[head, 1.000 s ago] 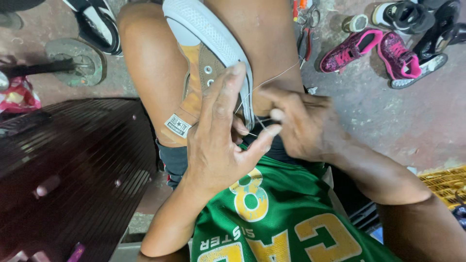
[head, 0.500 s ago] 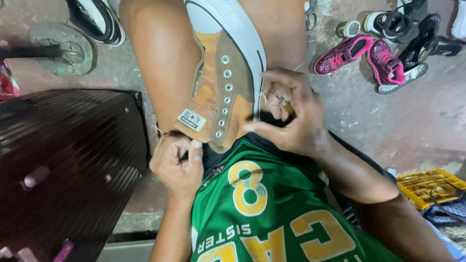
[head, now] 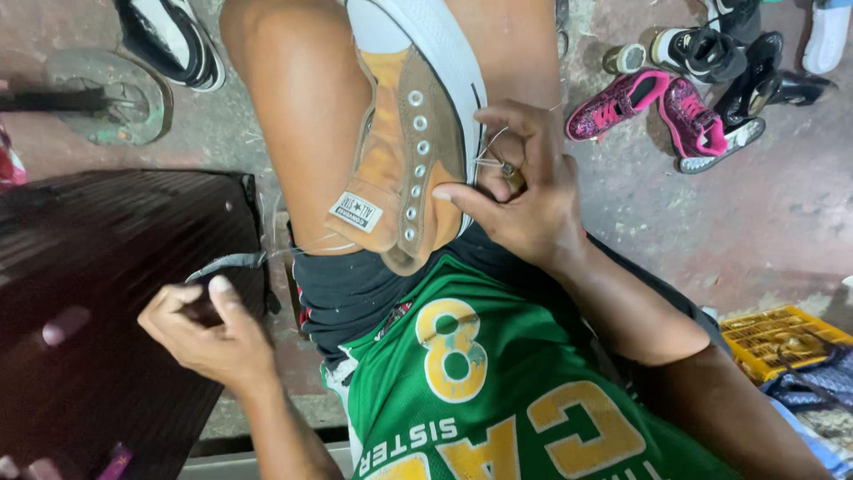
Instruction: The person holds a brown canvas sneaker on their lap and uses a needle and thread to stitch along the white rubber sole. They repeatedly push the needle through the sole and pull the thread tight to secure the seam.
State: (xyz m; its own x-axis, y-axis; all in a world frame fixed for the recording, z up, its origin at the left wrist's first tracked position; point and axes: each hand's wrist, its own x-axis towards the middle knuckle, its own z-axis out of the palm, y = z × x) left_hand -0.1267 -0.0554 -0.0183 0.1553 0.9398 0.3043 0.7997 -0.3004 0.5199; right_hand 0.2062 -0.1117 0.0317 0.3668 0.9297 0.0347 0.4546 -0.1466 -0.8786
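A: The right hand (head: 526, 203) is closed on something against the tan high-top shoe (head: 410, 156), isn't it?

B: Yes. Its thumb and fingers pinch a small brass-coloured tool (head: 513, 175), and pale thread (head: 487, 153) runs from those fingertips to the shoe's white sole edge. The shoe lies just left of that hand, wedged between the person's bare knees, its row of metal eyelets facing the camera.

A: And the left hand (head: 209, 333)?

B: It sits lower and well apart from the shoe, fingers curled into a loose fist. A thin thread (head: 293, 252) stretches from above its thumb towards the shoe's heel; whether the fist actually grips that thread, the view does not show clearly.

A: What lies around it?

B: Directly left of and behind that hand is a dark ribbed case (head: 98, 302). Just to its right are the person's dark shorts (head: 355, 298) and green jersey (head: 498, 391).

A: Beyond the right hand?

B: Farther out on the concrete floor (head: 764, 222) lies a pair of pink sneakers (head: 662, 111), with black shoes (head: 755, 67) beside them. Below the right forearm, near the frame's edge, sits a yellow crate (head: 782, 333).
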